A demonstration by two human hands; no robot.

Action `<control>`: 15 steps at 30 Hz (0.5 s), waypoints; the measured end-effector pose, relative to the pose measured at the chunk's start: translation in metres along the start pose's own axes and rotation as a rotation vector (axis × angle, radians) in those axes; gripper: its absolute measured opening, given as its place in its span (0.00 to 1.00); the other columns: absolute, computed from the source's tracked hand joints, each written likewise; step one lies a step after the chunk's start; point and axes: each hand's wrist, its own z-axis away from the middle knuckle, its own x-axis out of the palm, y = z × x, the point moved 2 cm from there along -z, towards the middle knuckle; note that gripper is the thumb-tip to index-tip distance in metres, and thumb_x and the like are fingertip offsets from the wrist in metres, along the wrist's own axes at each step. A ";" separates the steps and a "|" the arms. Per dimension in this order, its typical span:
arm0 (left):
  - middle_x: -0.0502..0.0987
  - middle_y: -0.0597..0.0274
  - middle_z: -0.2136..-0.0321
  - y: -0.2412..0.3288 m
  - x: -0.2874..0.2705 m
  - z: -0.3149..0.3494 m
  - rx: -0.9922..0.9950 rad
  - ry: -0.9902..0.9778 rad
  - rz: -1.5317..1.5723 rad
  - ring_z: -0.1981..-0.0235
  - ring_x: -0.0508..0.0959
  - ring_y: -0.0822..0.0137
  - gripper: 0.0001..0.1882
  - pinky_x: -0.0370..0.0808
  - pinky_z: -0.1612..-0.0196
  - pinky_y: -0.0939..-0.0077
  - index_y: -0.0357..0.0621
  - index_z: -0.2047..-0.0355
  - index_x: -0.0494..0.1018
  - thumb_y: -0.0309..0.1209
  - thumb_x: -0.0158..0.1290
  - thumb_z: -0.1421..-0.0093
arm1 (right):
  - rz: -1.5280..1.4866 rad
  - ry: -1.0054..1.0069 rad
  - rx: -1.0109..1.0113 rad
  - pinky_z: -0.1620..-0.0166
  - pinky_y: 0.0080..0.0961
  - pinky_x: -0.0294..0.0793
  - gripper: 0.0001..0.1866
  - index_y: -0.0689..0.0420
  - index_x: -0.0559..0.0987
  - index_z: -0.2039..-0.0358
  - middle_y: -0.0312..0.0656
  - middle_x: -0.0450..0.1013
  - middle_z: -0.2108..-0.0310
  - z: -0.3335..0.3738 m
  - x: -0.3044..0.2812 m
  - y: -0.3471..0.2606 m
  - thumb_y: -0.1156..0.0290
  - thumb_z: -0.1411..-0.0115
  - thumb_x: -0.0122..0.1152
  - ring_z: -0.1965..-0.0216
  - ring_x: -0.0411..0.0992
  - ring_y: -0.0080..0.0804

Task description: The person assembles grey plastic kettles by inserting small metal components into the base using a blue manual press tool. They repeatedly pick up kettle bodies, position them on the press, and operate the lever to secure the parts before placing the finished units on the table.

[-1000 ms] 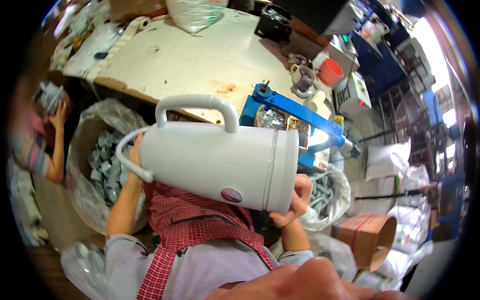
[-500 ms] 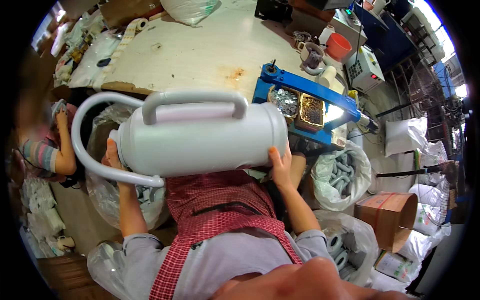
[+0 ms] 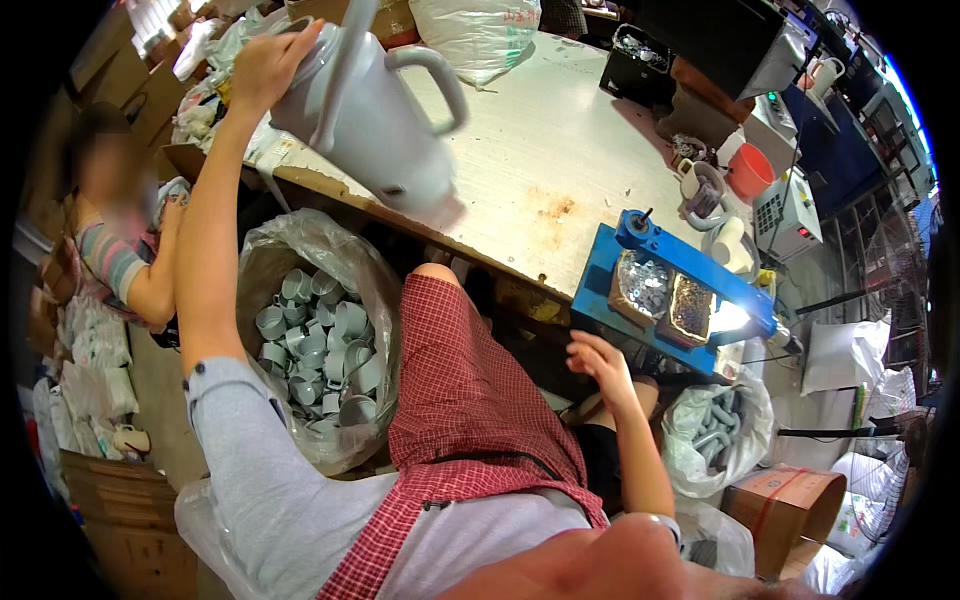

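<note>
My left hand (image 3: 275,65) is stretched far out to the left, its fingers closed on the neck end of a big grey plastic jug (image 3: 375,130). The jug is over the far left part of the worktable (image 3: 520,130), tilted in the view, with its base toward the tabletop; blur hides whether it touches. A side handle (image 3: 440,90) sticks out on its right, and a long grey loop handle (image 3: 345,70) passes in front of it. My right hand (image 3: 600,365) holds nothing, fingers loosely apart, near the table edge below a blue metal press (image 3: 670,290).
Two small boxes of metal parts (image 3: 660,290) sit by the press. A bag of grey plastic rings (image 3: 320,350) stands left of my knees, a bag of grey handles (image 3: 715,430) to the right. Another person (image 3: 130,230) sits at the left. A cardboard box (image 3: 780,510) stands lower right.
The jug has moved from across my lap to the far left over the table, turned from lying to tilted, base down. My right hand has let go of it.
</note>
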 end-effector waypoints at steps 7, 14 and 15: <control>0.78 0.59 0.79 -0.103 0.111 -0.051 -0.049 -0.233 -0.271 0.71 0.78 0.55 0.32 0.69 0.56 0.55 0.50 0.77 0.78 0.63 0.40 0.40 | -0.102 0.249 0.200 0.59 0.20 0.73 0.20 0.63 0.73 0.48 0.42 0.75 0.60 0.045 -0.033 0.065 0.66 0.37 0.56 0.65 0.74 0.25; 0.63 0.61 0.41 -0.110 0.167 -0.025 -0.121 0.242 -0.212 0.37 0.56 0.52 0.35 0.53 0.42 0.37 0.63 0.47 0.71 0.68 0.48 0.49 | -0.080 0.286 0.220 0.59 0.20 0.74 0.21 0.63 0.72 0.47 0.42 0.75 0.60 0.037 -0.018 0.082 0.65 0.37 0.56 0.64 0.74 0.26; 0.58 0.59 0.38 -0.090 0.176 -0.017 -0.151 0.149 -0.289 0.35 0.51 0.48 0.41 0.50 0.38 0.40 0.61 0.42 0.67 0.69 0.51 0.51 | -0.053 0.295 0.228 0.59 0.19 0.74 0.21 0.62 0.72 0.47 0.42 0.75 0.60 0.036 -0.017 0.080 0.65 0.37 0.56 0.63 0.74 0.26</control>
